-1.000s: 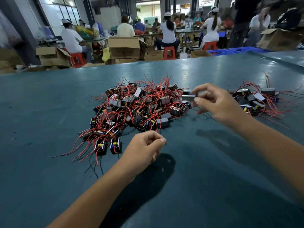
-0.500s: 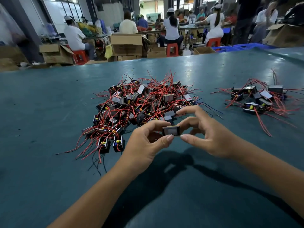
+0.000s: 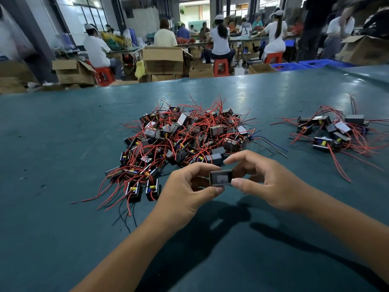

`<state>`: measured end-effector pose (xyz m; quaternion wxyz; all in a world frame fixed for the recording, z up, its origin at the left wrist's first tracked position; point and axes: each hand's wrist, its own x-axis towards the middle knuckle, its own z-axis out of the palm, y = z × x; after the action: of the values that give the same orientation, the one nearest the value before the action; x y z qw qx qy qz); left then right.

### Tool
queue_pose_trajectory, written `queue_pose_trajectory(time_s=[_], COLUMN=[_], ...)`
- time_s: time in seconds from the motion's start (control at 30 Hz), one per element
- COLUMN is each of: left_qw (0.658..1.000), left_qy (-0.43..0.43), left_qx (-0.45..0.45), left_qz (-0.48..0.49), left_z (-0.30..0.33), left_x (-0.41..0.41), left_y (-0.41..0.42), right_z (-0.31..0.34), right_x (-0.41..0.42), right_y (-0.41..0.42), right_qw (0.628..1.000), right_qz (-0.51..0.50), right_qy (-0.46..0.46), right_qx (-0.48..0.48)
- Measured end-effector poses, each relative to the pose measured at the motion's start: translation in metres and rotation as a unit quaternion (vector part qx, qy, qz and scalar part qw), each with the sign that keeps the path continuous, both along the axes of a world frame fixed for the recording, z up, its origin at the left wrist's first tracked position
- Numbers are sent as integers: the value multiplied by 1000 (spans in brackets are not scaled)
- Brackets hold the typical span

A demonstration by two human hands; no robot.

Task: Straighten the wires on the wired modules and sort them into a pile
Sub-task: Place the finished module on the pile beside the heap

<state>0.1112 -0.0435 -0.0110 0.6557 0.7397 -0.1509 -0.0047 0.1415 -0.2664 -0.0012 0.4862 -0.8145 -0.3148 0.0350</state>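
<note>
This is a factory assembly hall. A long teal desk (image 3: 63, 144) carries a heap of wired modules (image 3: 181, 140) with red leads. Behind it, workers in white caps (image 3: 220, 17) sit on red plastic stools (image 3: 221, 67) at benches, among open cardboard boxes (image 3: 163, 60) and blue plastic crates (image 3: 284, 65).

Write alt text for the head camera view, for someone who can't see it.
Both hands, left hand and right hand, pinch one small wired module above a teal table. Behind lies a big tangled pile of red-wired modules; a smaller pile sits to the right.
</note>
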Motion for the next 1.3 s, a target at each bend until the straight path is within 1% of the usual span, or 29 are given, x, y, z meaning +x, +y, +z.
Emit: queue_pose_trajectory(time_s=[0.1, 0.2, 0.33, 0.47, 0.6, 0.73, 0.83, 0.97, 1.1, 1.23, 1.3], left_qw=[999, 990, 963, 947, 945, 946, 945, 942, 930, 928, 929], left_qy=[-32, -97, -186, -213, -207, -202, -206, -218, -249, -249, -248], left_qx=[31, 101, 198, 242, 252, 253, 256, 253, 270, 277, 273], left_qz=[-11, -5, 1, -4, 1, 12, 14, 20, -8, -8, 0], left_z=[1, 0, -4, -4, -2, -1, 0, 2, 0, 0, 1], left_x=[-3, -6, -5, -4, -4, -5, -4, -3, -5, -4, -4], left_y=[-2, -5, -6, -5, -4, -4, -3, -1, -4, -3, -2], right_z=[3, 4, 4, 4, 7, 9, 12, 15, 15, 16, 18], right_x=[0, 1, 0, -2, -3, -5, -6, -4, -5, -5, -3], right_y=[8, 13, 17, 20, 21, 19, 16, 13, 17, 20, 19], right_qw=[998, 995, 996, 995, 992, 988, 986, 986, 983, 984, 985], right_qz=[-5, -12, -26, -42, -43, -27, -15, -26, -25, -27, -28], right_qy=[58, 93, 70, 60, 98, 149, 164, 166, 175, 161, 162], right_qx=[39, 25, -42, -69, -60, -24, -16, -16, -43, -66, -53])
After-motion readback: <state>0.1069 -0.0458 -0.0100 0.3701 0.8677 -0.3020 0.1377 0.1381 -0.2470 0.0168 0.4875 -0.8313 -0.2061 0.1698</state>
